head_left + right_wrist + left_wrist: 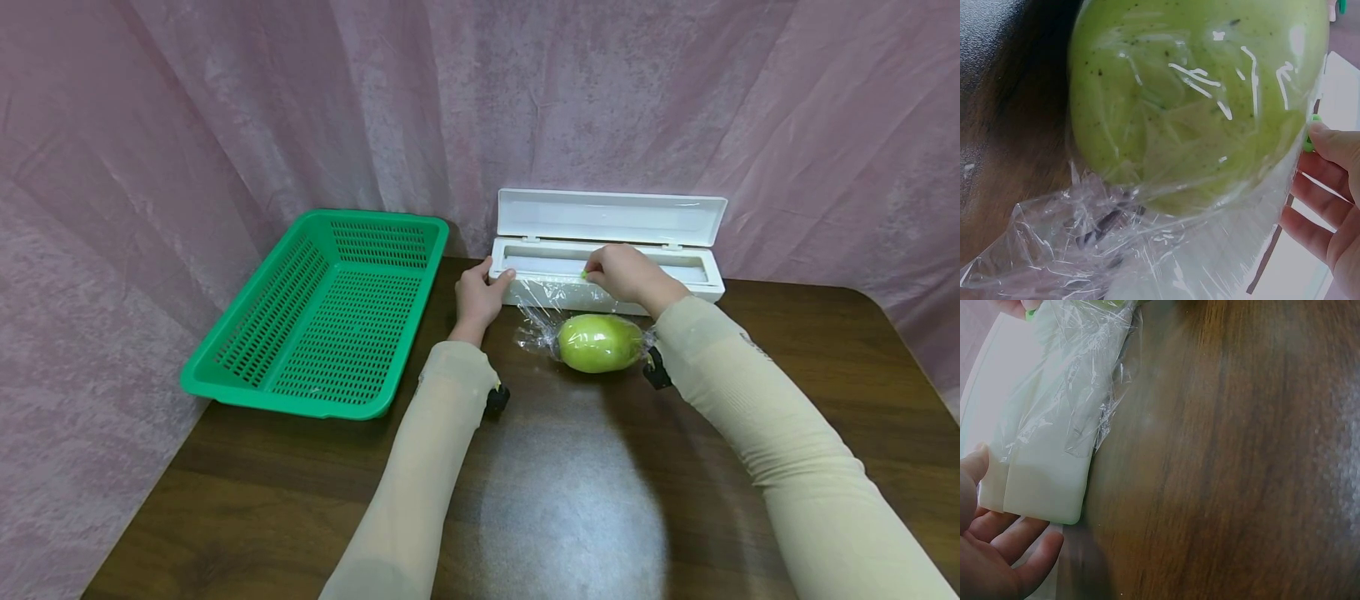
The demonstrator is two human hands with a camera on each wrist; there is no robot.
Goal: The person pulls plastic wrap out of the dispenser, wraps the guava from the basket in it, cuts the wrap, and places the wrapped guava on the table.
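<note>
A white cling film dispenser [707,290] stands at the back with its hinged lid raised. My left hand [477,298] grips the dispenser's left end, thumb on top and fingers around the end in the left wrist view. With thumb and fingers, my right hand [628,273] pinches a small bright green slide cutter [584,274] on the dispenser's front edge, near its middle. Just in front lies a green, speckled, oval fruit [600,342], wrapped in clear cling film [1054,250]. Film [1085,375] stretches from the fruit up over the dispenser's front, its loose end bunched at the fruit's left.
To the left, a green slotted plastic basket [300,403] sits on the dark brown wooden table [555,500]. A pink curtain [600,92] hangs right behind the dispenser and the basket.
</note>
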